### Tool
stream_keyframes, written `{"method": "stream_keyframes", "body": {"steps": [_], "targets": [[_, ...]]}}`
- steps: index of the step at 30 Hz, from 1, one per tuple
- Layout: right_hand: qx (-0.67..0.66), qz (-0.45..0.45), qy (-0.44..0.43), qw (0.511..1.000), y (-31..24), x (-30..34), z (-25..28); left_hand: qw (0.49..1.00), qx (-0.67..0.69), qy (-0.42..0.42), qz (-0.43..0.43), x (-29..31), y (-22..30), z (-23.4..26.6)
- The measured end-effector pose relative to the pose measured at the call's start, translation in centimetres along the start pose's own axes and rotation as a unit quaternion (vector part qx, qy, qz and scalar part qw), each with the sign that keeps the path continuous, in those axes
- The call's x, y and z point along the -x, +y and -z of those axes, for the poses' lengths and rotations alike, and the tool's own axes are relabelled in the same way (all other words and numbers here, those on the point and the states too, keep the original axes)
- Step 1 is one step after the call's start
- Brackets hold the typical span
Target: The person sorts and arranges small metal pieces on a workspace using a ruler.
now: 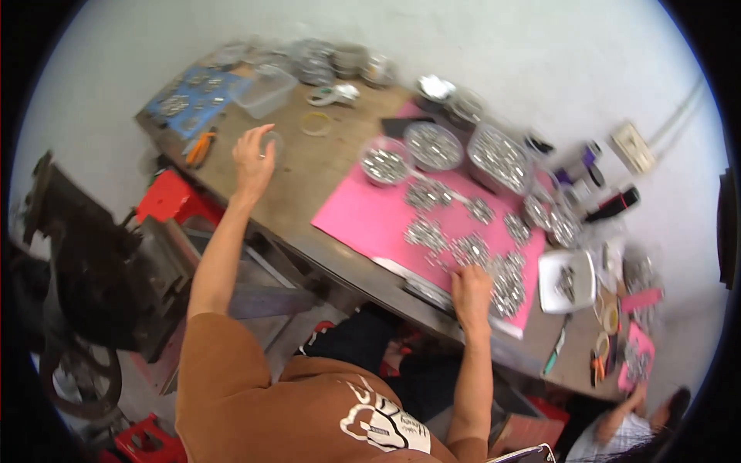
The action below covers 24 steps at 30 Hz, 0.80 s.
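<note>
At the left part of the wooden table, my left hand (253, 163) has its thumb and fingers curved round the edge of a small clear round plastic piece (275, 143), possibly a lid or shallow cup. My right hand (472, 290) rests at the near edge of a pink sheet (351, 204), fingers bent down and closed together; their tips are hidden. Small silver metal parts lie in heaps beside it, the largest pile (508, 287) just to its right. Another heap (469, 249) lies just beyond its fingers.
Behind the heaps stand a round tub (433, 147) and a rectangular tub (498, 162) of silver parts. A white tray (549, 297) sits at right. Orange-handled pliers (201, 149) and a blue mat (185, 116) lie far left. A co-worker (617, 428) is at lower right.
</note>
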State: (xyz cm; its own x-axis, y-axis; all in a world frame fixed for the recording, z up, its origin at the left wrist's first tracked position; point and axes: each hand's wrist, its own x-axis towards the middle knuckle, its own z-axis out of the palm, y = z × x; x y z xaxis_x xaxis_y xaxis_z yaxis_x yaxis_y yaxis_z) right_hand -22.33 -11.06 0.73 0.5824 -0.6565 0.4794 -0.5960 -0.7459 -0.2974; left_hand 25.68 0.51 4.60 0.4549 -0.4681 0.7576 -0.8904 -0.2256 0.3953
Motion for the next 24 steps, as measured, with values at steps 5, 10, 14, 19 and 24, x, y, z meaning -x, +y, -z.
{"method": "stream_keyframes", "body": {"steps": [5,10,14,19,24], "targets": [[-0.018,0.004,0.009,1.0,-1.0,-0.5,-1.2,0.947,0.23,-0.193,-0.115,6.4,12.2,-4.0],[-0.053,-0.038,-0.012,0.998,0.3,0.7,0.1,0.861,0.335,-0.333,-0.189,10.2,21.9,-6.9],[-0.027,-0.028,-0.02,0.999,0.6,1.1,0.4,0.846,0.315,-0.336,-0.27,12.1,24.3,-9.8],[-0.081,-0.048,-0.02,0.995,0.9,1.4,1.1,0.844,0.272,-0.366,-0.284,12.3,25.0,-11.3],[-0.041,-0.051,0.01,0.998,1.2,1.8,1.2,0.841,0.252,-0.363,-0.314,12.0,25.5,-11.6]]}}
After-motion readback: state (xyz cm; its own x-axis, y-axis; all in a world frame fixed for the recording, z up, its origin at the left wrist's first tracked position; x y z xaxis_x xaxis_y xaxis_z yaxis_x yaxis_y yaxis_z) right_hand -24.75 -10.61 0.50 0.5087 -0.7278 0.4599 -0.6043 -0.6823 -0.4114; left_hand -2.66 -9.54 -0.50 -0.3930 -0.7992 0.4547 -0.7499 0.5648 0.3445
